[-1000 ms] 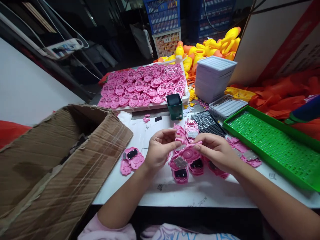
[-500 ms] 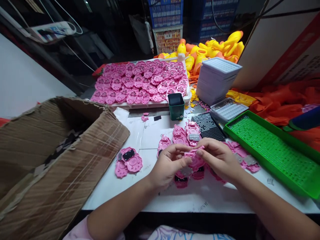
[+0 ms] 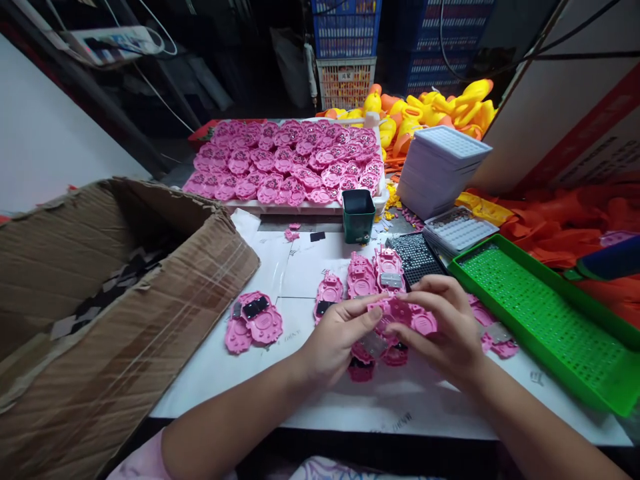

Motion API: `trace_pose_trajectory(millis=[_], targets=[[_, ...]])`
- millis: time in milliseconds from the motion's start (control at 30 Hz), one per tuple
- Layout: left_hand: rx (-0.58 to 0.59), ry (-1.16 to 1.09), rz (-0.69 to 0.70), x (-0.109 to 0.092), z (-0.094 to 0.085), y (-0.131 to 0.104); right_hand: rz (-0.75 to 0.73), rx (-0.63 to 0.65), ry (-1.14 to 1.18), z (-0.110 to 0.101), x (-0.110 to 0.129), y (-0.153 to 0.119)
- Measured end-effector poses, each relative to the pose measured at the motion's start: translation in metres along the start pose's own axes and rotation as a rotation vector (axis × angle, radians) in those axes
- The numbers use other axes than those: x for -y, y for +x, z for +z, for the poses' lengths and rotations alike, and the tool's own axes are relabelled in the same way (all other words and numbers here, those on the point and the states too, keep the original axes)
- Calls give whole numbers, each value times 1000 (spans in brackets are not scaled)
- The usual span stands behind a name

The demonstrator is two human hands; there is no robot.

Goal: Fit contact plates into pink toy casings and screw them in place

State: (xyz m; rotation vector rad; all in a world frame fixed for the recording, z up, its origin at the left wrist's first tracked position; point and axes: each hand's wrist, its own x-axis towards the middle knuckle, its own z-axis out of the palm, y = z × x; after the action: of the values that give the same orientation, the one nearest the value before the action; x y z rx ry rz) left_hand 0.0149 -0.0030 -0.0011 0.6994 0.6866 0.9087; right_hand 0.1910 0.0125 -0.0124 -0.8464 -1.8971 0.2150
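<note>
1. both hands meet over the white table (image 3: 300, 267), pinching one flat pink plastic toy part (image 3: 405, 319) between them, likely to steady it.
2. left hand (image 3: 340, 340) closes thumb and fingertips on its left edge; right hand (image 3: 445, 327) curls over its right side.
3. the part's long axis runs roughly left-right, face tilted toward the camera; similar pink pieces (image 3: 370, 277) lie just beyond.

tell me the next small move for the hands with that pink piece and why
Probably press the pink piece together a little more firmly between both hands. The left hand pinches its near edge and the right hand holds it from above, lifted just over the other pink pieces on the table.
</note>
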Motion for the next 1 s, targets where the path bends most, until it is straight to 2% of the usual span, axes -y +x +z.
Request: trace_pose_trajectory(millis=[100, 200, 300, 400, 500, 667, 833, 1000], targets=[[47, 56, 2, 1, 1, -1, -126, 63, -74, 0, 2, 0], [95, 53, -39, 3, 1, -2, -147, 98, -30, 1, 2, 3], [69, -63, -91, 2, 0, -1, -98, 97, 38, -2, 2, 5], [35, -198, -124, -2, -1, 0, -65, 35, 86, -7, 3, 6], [49, -275, -152, -7, -4, 1, -48, -5, 120, -10, 2, 7], [49, -314, -148, -9, -8, -1, 1, 24, 166, -10, 0, 8], [50, -280, -155, -10, -7, -2, 180, 140, 275, -10, -2, 2], [68, -266, -128, -9, -5, -4, 208, 97, 272, -7, -4, 1]])
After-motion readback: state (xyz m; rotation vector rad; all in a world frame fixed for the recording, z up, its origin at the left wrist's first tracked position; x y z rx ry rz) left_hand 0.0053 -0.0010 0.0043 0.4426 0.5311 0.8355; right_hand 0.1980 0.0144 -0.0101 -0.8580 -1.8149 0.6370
